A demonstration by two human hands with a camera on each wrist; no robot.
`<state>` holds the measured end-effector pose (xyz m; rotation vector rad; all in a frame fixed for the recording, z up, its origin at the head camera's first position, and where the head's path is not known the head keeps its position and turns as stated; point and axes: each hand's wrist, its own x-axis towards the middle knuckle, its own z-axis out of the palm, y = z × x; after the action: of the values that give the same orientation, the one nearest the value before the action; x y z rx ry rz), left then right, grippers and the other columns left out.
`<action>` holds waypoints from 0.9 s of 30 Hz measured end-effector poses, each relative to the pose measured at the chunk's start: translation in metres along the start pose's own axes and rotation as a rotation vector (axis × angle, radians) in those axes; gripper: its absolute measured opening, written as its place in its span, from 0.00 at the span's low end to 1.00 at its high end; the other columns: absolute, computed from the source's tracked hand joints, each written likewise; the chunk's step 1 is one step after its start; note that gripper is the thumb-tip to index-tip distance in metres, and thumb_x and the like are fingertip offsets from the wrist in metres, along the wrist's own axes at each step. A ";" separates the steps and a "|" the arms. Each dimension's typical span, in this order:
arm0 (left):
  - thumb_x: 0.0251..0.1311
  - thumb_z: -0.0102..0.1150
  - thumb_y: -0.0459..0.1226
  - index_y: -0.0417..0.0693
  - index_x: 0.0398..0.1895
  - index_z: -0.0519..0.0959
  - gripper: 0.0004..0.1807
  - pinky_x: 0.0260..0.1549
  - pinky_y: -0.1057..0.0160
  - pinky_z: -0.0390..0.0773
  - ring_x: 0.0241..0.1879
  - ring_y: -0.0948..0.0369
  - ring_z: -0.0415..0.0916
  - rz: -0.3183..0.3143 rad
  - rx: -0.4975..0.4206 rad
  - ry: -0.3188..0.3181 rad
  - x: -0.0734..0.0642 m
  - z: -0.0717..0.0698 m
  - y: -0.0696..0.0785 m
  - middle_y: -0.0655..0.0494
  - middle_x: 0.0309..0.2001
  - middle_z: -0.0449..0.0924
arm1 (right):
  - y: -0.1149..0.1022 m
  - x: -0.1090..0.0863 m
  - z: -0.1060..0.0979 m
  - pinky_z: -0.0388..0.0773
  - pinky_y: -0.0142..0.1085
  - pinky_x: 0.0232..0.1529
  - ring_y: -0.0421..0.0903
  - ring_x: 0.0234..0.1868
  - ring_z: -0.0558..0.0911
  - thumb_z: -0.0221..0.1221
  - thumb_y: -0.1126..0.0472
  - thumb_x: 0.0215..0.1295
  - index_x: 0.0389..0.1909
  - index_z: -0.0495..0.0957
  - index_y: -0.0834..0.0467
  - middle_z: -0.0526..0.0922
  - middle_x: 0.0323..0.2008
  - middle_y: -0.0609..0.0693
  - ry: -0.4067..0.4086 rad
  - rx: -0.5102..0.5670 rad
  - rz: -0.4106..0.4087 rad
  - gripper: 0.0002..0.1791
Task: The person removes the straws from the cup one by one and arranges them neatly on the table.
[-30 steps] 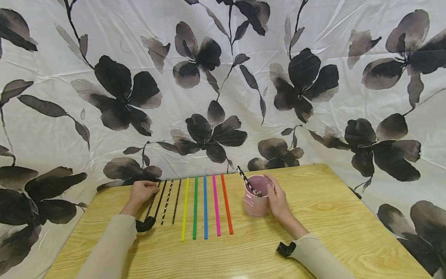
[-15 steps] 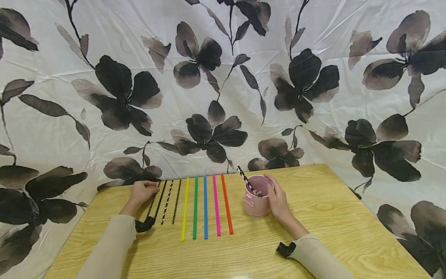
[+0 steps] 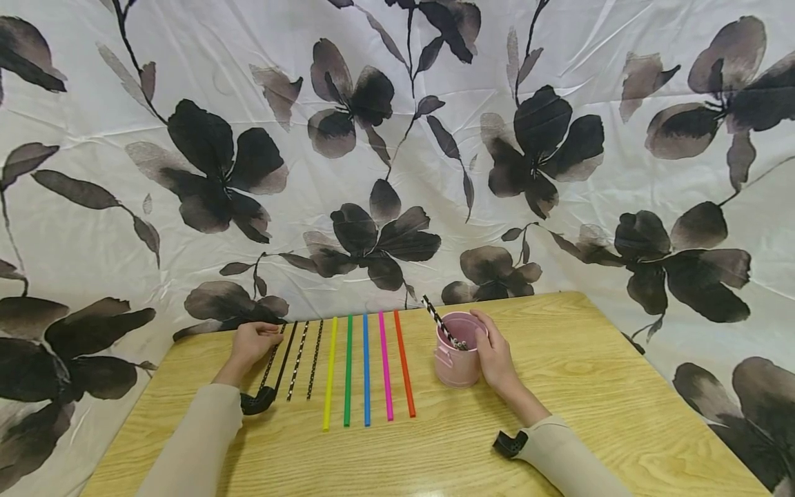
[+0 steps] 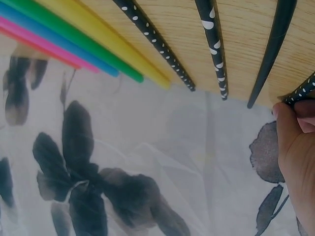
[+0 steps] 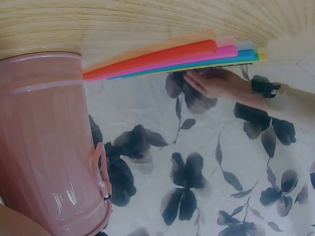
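In the head view, my left hand is at the far end of the leftmost straw, black with white dots. The left wrist view shows thumb and finger pinching this dotted straw at its end; it lies in line with the row on the table. My right hand grips the right side of a small pink bucket, thumb side at the rim. The bucket stands upright. A black-and-white straw leans out of it, and several straw ends show inside.
Beside the held straw lie a plain black straw, two patterned black ones, then yellow, green, blue, pink and red straws. Floral cloth hangs behind the wooden table.
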<state>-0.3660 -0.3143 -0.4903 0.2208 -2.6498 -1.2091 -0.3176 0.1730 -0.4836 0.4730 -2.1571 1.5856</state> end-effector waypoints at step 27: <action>0.58 0.55 0.39 0.43 0.42 0.78 0.12 0.26 0.62 0.75 0.35 0.52 0.74 0.247 -0.276 0.077 -0.042 -0.013 0.049 0.43 0.38 0.77 | -0.006 -0.001 0.004 0.64 0.48 0.53 0.49 0.55 0.68 0.41 0.61 0.68 0.58 0.65 0.49 0.70 0.55 0.52 0.031 -0.037 0.041 0.19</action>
<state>-0.3239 -0.2825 -0.4507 -0.1017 -2.3268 -1.4270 -0.3144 0.1676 -0.4806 0.3923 -2.1819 1.5608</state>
